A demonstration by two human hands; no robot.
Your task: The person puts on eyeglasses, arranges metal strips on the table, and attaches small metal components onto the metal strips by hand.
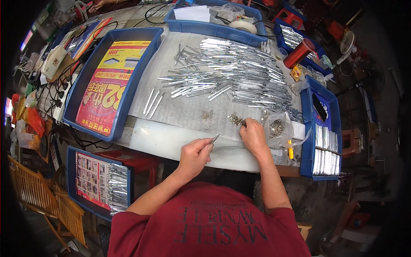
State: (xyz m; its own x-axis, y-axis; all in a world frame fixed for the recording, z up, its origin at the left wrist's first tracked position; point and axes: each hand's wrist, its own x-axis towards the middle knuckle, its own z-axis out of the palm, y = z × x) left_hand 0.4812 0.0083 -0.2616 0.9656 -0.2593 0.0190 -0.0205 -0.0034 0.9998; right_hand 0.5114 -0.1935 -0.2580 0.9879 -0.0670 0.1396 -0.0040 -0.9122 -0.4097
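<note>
My left hand (194, 157) is closed in a pinch over the near edge of the table. From its fingertips pokes the end of a thin metal strip (215, 138). At the right side of a small pile of brass-coloured metal pieces (234, 118), my right hand (253, 134) has its fingers drawn together; whatever they hold is hidden. A second, sparser group of these pieces (206, 114) lies to the left. Beside my right hand rests a clear plastic bag (276, 128) full of similar pieces. Beyond my hands spreads a large heap of shiny metal strips (239, 68), with several single strips (154, 103) apart at its left.
Blue trays stand around the table: a paper-lined one (156, 40) at left, one with odds and ends (214, 31) at the back, one with stacked strips (305, 158) at right, another (72, 188) low at left. A yellow-handled cutter (290, 150) and red cylinder (299, 53) sit at right.
</note>
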